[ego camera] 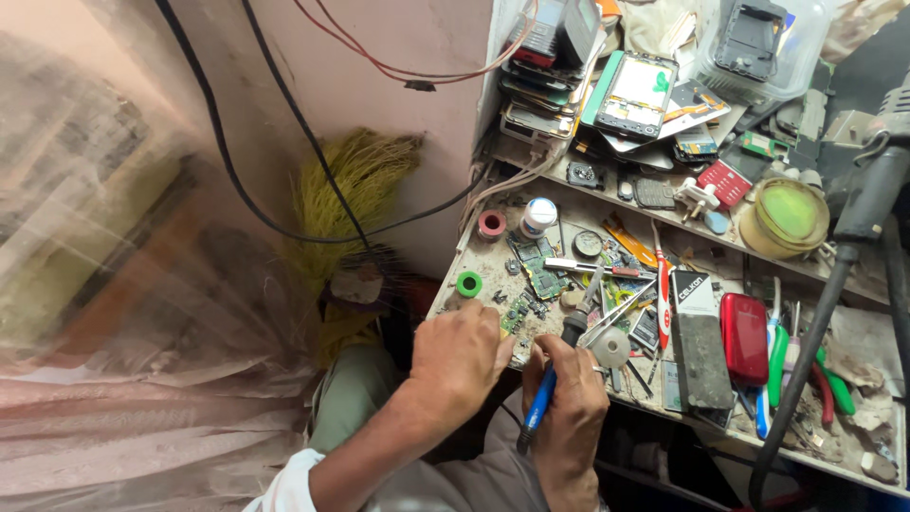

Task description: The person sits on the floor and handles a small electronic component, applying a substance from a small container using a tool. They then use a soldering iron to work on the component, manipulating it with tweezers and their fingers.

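**Materials and finishes at the repair counter**

Counter (493, 270): rough, dusty, matt. Soldering iron (545, 393): smooth blue plastic handle, black grip. Circuit board (542, 270): matt green. Red phone (744, 337): glossy plastic. Tweezers (616, 313): bare shiny metal. Broom (355, 180): dry fibrous straw. Plastic sheet (123, 284): thin, wrinkled, translucent.

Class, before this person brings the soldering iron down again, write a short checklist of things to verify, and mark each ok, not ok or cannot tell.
1. Right hand grips the soldering iron by its blue handle: ok.
2. Left hand steadies the small circuit board: ok.
3. Iron tip on the joint: cannot tell, hidden.
4. Bench tidy around the work: not ok, tools and phone parts crowd it.
5. Iron hot: cannot tell.
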